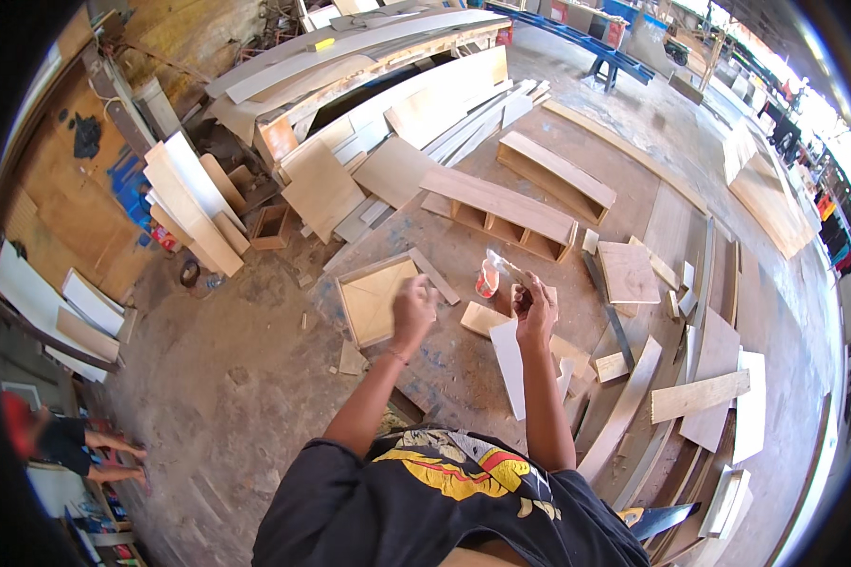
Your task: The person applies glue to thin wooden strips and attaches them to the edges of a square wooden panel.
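Observation:
My left hand (414, 307) is raised above a shallow square wooden frame with a panel (373, 300); motion blurs its fingers, so their grip is unclear. My right hand (536, 310) is closed around a small, flat, pale-tan piece like a stick (517, 272), its far end pointing up and left. Just left of that hand is a red and white cup (486, 282) with whitish stuff at its top. A light wood block (483, 319) lies below the cup, beside a white board offcut (508, 369).
Beyond my hands lie a long wooden shelf box with compartments (501, 210) and another open box (558, 175). Boards and offcuts (700, 395) cover the right side, with a handsaw (662, 520) near me. Stacked panels (378, 104) stand behind; a person (66, 444) is at far left.

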Tool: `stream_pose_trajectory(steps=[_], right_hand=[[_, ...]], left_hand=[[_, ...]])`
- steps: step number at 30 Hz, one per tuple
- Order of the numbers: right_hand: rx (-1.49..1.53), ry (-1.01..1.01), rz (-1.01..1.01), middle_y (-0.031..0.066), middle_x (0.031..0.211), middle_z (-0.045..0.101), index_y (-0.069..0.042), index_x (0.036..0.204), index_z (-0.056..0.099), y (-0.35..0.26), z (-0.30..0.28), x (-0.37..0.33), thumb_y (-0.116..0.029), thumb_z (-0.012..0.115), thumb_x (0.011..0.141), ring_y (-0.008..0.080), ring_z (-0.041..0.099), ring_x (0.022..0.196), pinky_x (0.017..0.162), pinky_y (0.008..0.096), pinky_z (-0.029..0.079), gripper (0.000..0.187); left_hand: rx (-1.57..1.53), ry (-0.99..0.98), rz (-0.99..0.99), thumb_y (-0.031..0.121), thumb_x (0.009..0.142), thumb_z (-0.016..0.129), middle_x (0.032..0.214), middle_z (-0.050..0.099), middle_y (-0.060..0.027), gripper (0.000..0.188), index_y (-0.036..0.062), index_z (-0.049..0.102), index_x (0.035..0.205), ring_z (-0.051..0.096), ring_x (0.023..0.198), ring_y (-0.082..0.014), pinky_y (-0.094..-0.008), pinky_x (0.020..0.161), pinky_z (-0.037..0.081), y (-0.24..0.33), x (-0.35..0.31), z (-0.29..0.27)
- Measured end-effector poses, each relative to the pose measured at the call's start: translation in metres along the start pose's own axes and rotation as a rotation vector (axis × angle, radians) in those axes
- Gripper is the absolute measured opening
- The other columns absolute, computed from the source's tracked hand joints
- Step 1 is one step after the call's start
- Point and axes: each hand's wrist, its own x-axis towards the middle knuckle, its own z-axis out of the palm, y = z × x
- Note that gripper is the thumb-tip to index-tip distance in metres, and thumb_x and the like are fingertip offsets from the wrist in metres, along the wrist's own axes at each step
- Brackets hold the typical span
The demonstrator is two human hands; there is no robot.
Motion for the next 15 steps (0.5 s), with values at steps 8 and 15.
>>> stream_pose_trajectory(steps=[8,15], right_hand=[[0.003,-0.231,0.158,0.002,0.069,0.055,-0.005,0.099,0.057,0.011,0.032,-0.037,-0.019,0.052,0.081,0.0081,0.05,0.057,0.048,0.0179,0.038,0.023],[-0.059,-0.277,0.301,0.0028,0.077,0.058,-0.008,0.104,0.057,0.031,0.043,-0.068,-0.018,0.056,0.079,0.0089,0.051,0.062,0.054,0.0208,0.039,0.027]], left_hand=[[0.287,0.367,-0.273,0.023,0.072,0.061,0.081,0.061,-0.0169,0.027,0.0018,0.058,0.088,0.059,0.076,-0.0308,-0.038,0.066,0.046,-0.091,-0.02,-0.114],[0.314,0.327,-0.423,0.036,0.064,0.069,0.08,0.062,-0.0167,0.048,-0.0049,0.057,0.085,0.06,0.075,-0.0285,-0.0345,0.068,0.046,-0.123,-0.02,-0.114]])
